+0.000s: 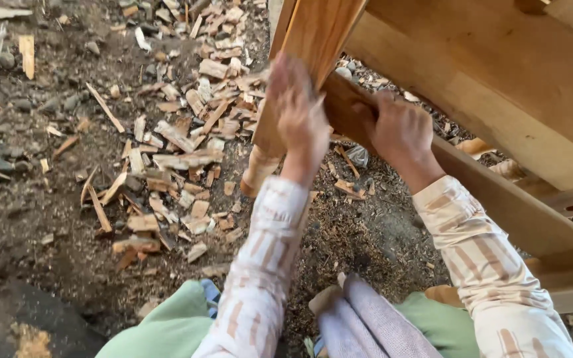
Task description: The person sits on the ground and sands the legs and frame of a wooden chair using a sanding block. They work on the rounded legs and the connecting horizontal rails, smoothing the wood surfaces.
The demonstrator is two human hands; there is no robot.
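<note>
Wooden leg (pixel 280 126) under the blurred left hand (pixel 300 113), grip unclear; right hand (pixel 399 129) clasps the rail (pixel 499 192). Wood chips (pixel 180 132) litter the dirt beside them.

Single view only, worn on the head, aimed steeply down past the chest and knees. Close range: both hands, left hand (pixel 298 116) and right hand (pixel 399 132), near frame centre at arm's length. Ground (pixel 54 219) with wood chips (pixel 180 132) filling the left half; wooden frame (pixel 499 86) crossing the upper right. No second view to overlap.
</note>
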